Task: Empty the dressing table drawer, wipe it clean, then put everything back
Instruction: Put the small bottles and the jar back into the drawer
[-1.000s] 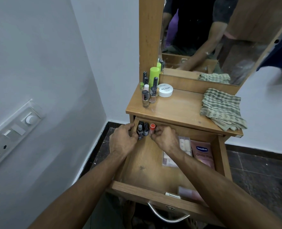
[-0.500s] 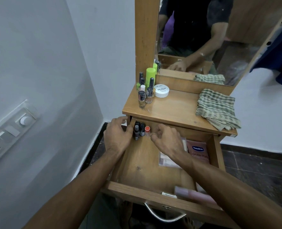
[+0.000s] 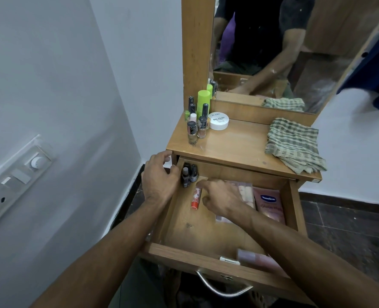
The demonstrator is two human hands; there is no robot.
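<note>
Left hand (image 3: pixel 159 181) beside bottles (image 3: pixel 189 174); right hand (image 3: pixel 224 198) beside fallen lip balm (image 3: pixel 195 197) in drawer (image 3: pixel 206 232).

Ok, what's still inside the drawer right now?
Two nail polish bottles stand in the back left corner, an orange-capped tube lies flat, plus a Vaseline sachet and a clear packet. The right forearm covers part of the drawer.
</note>
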